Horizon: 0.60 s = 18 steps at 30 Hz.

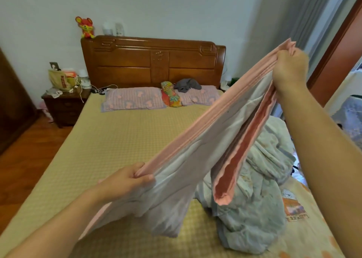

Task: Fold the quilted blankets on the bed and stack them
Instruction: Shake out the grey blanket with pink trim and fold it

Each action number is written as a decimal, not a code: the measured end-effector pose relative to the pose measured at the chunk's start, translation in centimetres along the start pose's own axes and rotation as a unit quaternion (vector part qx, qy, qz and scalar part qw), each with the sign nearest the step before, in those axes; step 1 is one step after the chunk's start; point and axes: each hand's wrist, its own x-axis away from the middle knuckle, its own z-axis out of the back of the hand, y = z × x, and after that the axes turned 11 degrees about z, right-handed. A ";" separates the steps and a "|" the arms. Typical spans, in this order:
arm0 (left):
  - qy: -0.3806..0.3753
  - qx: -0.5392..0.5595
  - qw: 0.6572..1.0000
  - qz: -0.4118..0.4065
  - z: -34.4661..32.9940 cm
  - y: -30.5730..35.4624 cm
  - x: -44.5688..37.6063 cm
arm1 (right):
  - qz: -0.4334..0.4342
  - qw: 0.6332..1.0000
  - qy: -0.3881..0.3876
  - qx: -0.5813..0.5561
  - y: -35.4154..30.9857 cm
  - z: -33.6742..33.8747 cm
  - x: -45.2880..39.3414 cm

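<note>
Folding looks mid-way: the pink-edged, pale grey quilted blanket (195,150) hangs doubled above the yellow checked bed (109,140), its long axis rising from lower left to upper right of the frame. The left hand (127,181) pinches the low end, the right hand (290,68) grips the high end. Next, I judge, bring ends together; the crumpled pale green quilt (260,189) at lower right waits unfolded

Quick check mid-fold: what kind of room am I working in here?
A home bedroom, most likely: a bed with a carved wooden headboard, two pillows against it, and a cluttered nightstand beside it.
</note>
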 end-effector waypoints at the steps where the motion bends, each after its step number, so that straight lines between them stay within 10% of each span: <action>1: -0.006 0.015 1.000 0.018 1.1 0.5 0.6 | -0.006 1.000 0.006 0.022 0.7 -0.6 -0.1; 9: -0.003 0.012 0.993 0.119 7.5 1.5 3.5 | 0.023 0.993 0.115 -0.021 3.6 -4.8 2.1; 12: 0.026 -0.197 0.942 0.269 8.1 -2.5 1.1 | -0.004 0.955 -0.265 0.131 6.0 -7.4 4.8; 14: 0.094 -0.239 0.920 0.297 9.2 -4.0 0.2 | -0.050 0.897 -0.384 0.213 7.9 -8.6 6.6; 18: 0.208 -0.143 0.939 0.236 15.3 -1.2 1.2 | -0.121 0.974 -0.179 0.072 8.9 -8.9 6.6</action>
